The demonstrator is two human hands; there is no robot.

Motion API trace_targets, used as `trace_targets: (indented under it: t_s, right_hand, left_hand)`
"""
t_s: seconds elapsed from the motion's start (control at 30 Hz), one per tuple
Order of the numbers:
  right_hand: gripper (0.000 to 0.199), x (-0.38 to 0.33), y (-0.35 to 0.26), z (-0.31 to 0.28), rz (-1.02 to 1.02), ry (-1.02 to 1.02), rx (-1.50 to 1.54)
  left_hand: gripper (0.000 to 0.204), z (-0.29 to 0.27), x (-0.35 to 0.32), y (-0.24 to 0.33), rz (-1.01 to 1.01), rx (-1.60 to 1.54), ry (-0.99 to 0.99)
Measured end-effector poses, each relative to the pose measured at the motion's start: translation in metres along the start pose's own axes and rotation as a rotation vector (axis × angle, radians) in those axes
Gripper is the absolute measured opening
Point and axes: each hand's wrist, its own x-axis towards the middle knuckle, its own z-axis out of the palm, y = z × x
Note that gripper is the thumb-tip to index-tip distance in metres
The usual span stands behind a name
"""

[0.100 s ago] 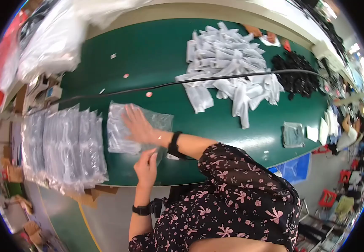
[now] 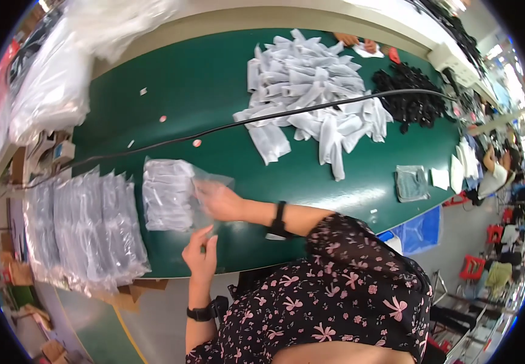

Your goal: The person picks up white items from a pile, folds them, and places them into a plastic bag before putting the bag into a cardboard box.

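A clear plastic bag holding a row of pale, bundled pieces lies flat on the green table in front of me. Its loose flap extends to the right. At that flap is my right hand, fingers drawn together at the film and partly veiled by it. Just below the bag's lower right corner is my left hand, holding nothing visible, thumb and curled fingers apart. To the left stand several filled clear bags, packed closely in rows.
A black cable hangs across the view above the table. Behind it lie a heap of pale wrapped pieces and a black pile. Another person's hands show at the far edge. A folded packet lies at right.
My right hand has slid right from the bag's filled part to its flap, its spread fingers drawing together. The left thumb and fingers have parted near the corner. The whole view has shifted slightly.
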Motion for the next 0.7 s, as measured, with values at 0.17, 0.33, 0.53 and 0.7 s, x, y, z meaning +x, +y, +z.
trace_targets:
  t_s: [0.17, 0.33, 0.53, 0.7]
  right_hand:
    - [0.027, -0.102, 0.072, -0.173, 0.331, 0.233, -0.407]
    - [0.022, -0.139, 0.161, -0.266, 0.625, 0.247, -0.569]
    - [0.013, -0.155, 0.181, -0.261, 0.708, 0.257, -0.171]
    - [0.009, -0.142, 0.086, -0.285, 0.599, 0.306, 0.214]
  left_hand:
    - [0.013, 0.01, -0.012, 0.02, 0.059, -0.1, -0.184]
    - [0.011, 0.062, -0.01, 0.034, -0.013, -0.114, -0.467]
    - [0.012, 0.135, 0.003, 0.066, 0.041, -0.171, -0.57]
    - [0.031, 0.175, 0.019, 0.103, 0.334, 0.087, -0.181]
